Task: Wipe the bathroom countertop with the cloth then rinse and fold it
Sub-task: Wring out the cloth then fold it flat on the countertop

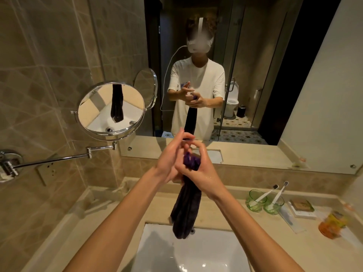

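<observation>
A dark purple cloth point(186, 211) hangs in a bunched, wet column over the white sink point(157, 250). My right hand point(198, 169) is closed around its top end, where a purple tuft sticks out above the fist. My left hand point(170, 156) presses against the cloth and the right hand from the left, its fingers stretched upward and partly apart. The cloth's lower end dangles just above the basin's back rim. The beige countertop point(121, 211) runs around the sink.
A round swing-arm mirror point(111, 108) juts out from the tiled left wall. On the counter to the right stand two green glasses with toothbrushes point(264, 201), a soap box point(301, 206) and an orange packet point(332, 224). The wall mirror point(275, 75) shows a person's reflection.
</observation>
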Demonstrator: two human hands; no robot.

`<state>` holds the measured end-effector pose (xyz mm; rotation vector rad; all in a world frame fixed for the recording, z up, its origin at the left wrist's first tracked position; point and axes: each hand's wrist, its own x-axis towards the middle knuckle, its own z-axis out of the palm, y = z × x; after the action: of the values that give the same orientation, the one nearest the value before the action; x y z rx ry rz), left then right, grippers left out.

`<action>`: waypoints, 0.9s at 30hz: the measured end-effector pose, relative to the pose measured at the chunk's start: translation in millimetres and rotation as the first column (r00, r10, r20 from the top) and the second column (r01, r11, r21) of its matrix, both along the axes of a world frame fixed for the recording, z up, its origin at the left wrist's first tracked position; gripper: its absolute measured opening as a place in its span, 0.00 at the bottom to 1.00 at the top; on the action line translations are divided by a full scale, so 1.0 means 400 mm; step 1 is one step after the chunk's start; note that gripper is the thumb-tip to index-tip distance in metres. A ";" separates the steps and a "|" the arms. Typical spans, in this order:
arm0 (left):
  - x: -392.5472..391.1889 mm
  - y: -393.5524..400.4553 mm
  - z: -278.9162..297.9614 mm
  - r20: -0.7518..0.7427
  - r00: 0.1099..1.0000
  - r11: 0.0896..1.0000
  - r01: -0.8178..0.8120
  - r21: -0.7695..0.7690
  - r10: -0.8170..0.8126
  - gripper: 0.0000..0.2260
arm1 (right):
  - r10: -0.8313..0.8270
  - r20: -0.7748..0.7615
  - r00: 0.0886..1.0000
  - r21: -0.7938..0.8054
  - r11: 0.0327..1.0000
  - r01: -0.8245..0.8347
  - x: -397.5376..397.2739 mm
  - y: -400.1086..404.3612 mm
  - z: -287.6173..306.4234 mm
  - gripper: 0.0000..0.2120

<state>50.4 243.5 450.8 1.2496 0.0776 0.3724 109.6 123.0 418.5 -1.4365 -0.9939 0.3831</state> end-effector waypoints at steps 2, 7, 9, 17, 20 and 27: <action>-0.016 0.021 -0.027 0.059 0.991 0.993 -0.118 0.008 0.117 0.21 | 0.008 -0.056 0.998 0.015 1.000 -0.008 -0.008 0.018 -0.004 0.26; -0.064 0.038 -0.168 0.045 0.960 0.960 -0.276 -0.037 0.278 0.29 | -0.154 -0.088 0.984 -0.027 0.988 0.153 -0.020 0.060 -0.020 0.05; -0.080 0.035 -0.219 0.016 0.959 0.959 -0.283 -0.010 0.283 0.39 | -0.184 -0.135 0.973 -0.021 0.983 0.183 -0.017 0.063 -0.016 0.05; -0.090 -0.088 -0.308 -0.294 0.953 0.975 -0.011 0.220 0.077 0.14 | 0.022 -0.376 0.926 0.057 0.998 -0.001 -0.014 0.071 0.041 0.17; -0.100 -0.090 -0.363 -0.387 0.920 0.983 0.011 0.182 0.061 0.09 | 0.046 -0.536 0.843 0.127 0.992 0.026 -0.003 0.073 0.062 0.15; -0.167 -0.072 -0.468 -0.483 0.874 0.962 0.082 0.260 0.056 0.06 | 0.046 -0.653 0.756 0.220 0.966 0.132 0.056 0.058 0.079 0.14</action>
<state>-16.3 214.5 263.7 1.5975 0.4640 0.0442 132.1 146.3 450.2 -0.9670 -0.4067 0.6475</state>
